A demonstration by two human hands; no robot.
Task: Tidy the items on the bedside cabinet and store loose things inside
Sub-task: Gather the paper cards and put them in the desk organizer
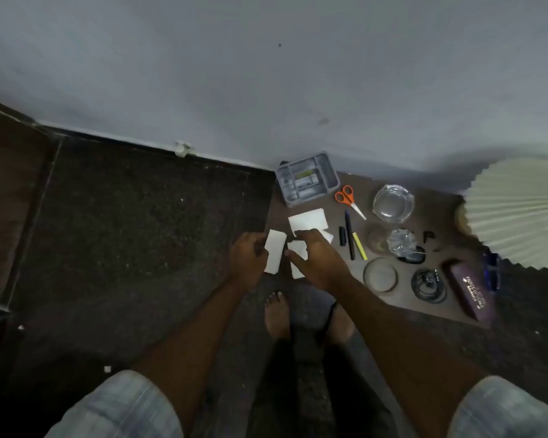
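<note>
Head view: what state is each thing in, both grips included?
left-hand grip, holds white card
right-hand grip, fingers spread over white slips
organiser tray, uncovered, partly filled
scissors, blades closed, lying flat
glass ashtray, upright, looks empty
cable, coiled
dark case, closed

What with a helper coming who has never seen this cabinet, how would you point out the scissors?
Start at the pleated lampshade on the right of the cabinet and look left past the glass ashtray. The scissors lie between that ashtray and the grey tray, and nothing else has orange handles.
</note>
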